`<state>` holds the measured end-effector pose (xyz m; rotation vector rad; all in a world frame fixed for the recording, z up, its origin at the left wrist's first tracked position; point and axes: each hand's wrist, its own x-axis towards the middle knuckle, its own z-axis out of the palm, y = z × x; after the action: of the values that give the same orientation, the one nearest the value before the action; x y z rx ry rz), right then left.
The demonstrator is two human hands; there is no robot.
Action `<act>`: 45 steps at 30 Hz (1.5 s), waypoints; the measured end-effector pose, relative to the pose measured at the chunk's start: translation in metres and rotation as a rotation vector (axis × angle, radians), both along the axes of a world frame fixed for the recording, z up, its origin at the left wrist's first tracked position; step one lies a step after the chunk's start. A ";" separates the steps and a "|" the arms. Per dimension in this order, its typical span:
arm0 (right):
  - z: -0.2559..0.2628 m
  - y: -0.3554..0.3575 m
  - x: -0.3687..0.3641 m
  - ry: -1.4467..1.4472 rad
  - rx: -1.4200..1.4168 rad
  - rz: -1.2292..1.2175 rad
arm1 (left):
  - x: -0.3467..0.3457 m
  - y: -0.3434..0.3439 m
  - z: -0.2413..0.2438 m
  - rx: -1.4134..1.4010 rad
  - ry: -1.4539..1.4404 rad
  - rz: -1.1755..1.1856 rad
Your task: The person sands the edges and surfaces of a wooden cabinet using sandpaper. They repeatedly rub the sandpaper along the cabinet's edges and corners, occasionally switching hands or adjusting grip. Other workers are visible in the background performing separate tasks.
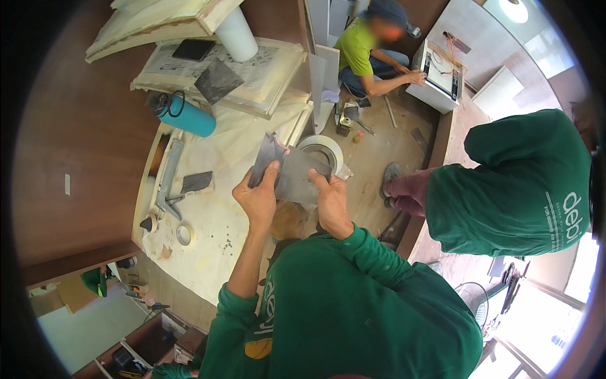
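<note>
My left hand [258, 194] grips a dark flat spreader plate [267, 154], thumb on its face, with pinkish paste along its upper edge. In my right hand [331, 199] is a wider grey flat plate [300, 175], pinched at its right side. The two plates meet or overlap at their inner edges, and a bit of the pink paste lies at the top where they come together. Both are held up in front of my chest, above the gap between the covered bench [208, 256] and the floor. The fingers behind the plates are hidden.
The bench holds a caulking gun [170, 175], a tape roll [184, 234], a dark sheet piece [198, 182] and a teal bottle [189, 116]. Panels [279, 94] are stacked behind. One person [355, 52] crouches by a white cabinet [431, 87]; another [511, 189] stands at right.
</note>
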<state>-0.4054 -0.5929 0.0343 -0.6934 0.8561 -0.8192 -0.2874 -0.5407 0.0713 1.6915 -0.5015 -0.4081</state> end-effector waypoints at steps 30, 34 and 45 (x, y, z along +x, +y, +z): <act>-0.198 -0.165 0.258 1.043 -0.939 -0.049 | 0.035 0.220 -0.027 0.418 0.280 0.432; -0.205 -0.171 0.271 0.982 -0.917 -0.104 | 0.036 0.209 -0.018 0.493 0.306 0.460; -0.217 -0.181 0.288 1.069 -0.899 -0.164 | 0.049 0.216 -0.024 0.497 0.338 0.432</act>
<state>-0.1169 -0.7741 -0.1824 -1.9754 1.5077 -0.9689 -0.2388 -0.3246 0.0476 2.0865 0.2380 -0.5127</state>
